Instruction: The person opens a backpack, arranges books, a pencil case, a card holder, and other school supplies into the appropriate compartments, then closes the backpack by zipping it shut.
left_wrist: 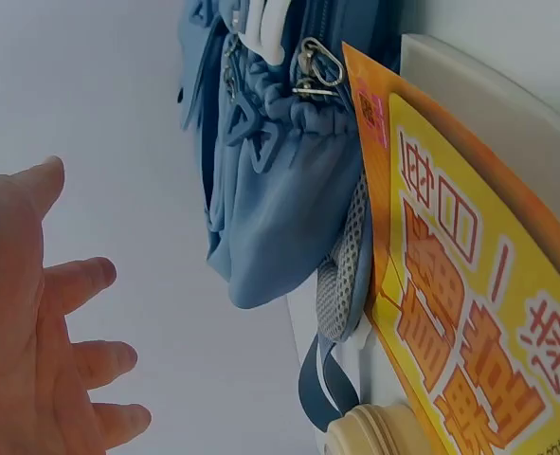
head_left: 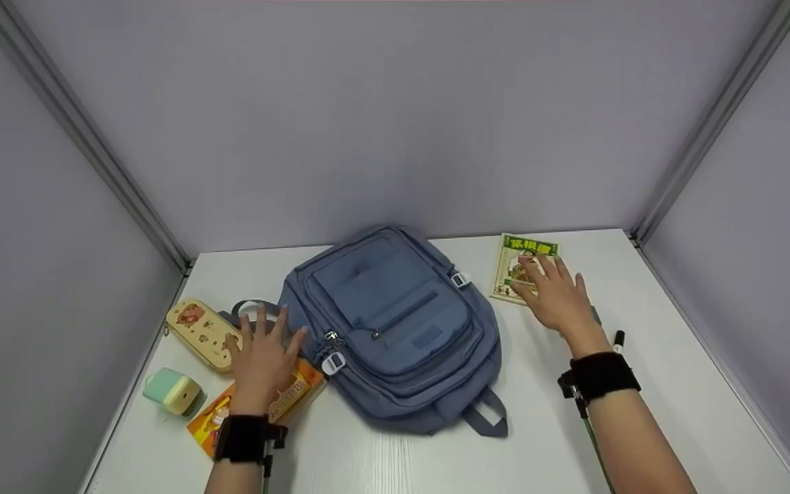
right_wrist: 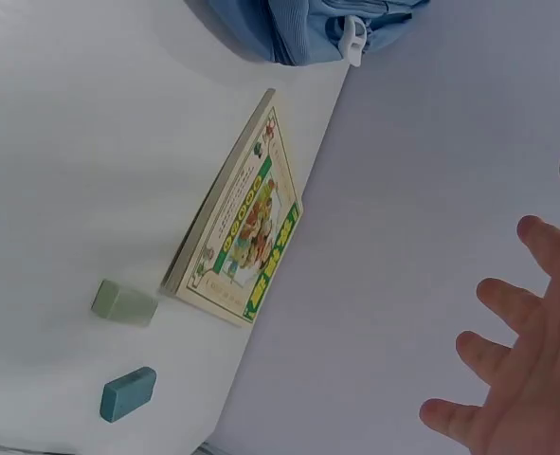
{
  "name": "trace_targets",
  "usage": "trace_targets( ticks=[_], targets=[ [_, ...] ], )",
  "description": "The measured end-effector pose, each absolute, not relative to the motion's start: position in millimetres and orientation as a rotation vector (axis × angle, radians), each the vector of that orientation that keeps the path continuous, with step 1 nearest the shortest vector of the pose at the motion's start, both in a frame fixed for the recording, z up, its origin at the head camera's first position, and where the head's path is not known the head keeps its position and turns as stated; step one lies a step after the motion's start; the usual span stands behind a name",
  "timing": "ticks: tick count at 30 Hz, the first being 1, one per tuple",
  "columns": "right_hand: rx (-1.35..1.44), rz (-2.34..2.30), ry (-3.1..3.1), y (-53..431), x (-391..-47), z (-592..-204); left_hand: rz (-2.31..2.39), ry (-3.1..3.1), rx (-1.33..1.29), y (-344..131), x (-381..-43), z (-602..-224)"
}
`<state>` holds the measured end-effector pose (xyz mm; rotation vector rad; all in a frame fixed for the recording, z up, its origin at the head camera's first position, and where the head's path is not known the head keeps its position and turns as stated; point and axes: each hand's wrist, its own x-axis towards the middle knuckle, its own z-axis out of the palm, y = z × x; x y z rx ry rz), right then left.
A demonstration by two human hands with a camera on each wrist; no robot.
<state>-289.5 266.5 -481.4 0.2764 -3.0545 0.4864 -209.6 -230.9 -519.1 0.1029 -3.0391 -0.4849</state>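
A blue backpack (head_left: 395, 329) lies flat on the white table, front pocket up. To its left my left hand (head_left: 258, 363) hovers with spread fingers over an orange and yellow book (head_left: 299, 391), which it partly covers in the head view. A cream pencil case (head_left: 203, 333) with small printed pictures lies just beyond that hand. On the backpack's other side, my right hand (head_left: 556, 295), also with fingers spread, overlaps a cream and green book (head_left: 508, 274) in the head view. In the right wrist view that book (right_wrist: 246, 223) lies apart from the hand. Both hands hold nothing.
A mint and cream box-shaped gadget (head_left: 174, 391) stands at the left. Two small blocks, one pale green (right_wrist: 125, 303) and one teal (right_wrist: 128, 393), lie beside the cream and green book. A black-capped pen (head_left: 618, 339) is near the right wrist. Grey walls enclose the table.
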Motion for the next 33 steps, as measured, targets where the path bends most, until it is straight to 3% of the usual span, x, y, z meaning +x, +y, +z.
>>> trace_targets(
  ticks=[13, 27, 33],
  targets=[
    [0.542, 0.433, -3.098, 217.2, -281.9, -512.6, -0.636, -2.992, 0.075, -199.0, -210.1, -527.6],
    [0.62, 0.469, -3.259, 184.2, -273.9, -540.8, -0.561, -2.881, -0.198, -142.3, -176.7, -547.1],
    [0.642, 0.468, -3.264, 179.5, -272.0, -549.8, -0.401, -2.841, -0.189, -122.7, -167.1, -561.0]
  ],
)
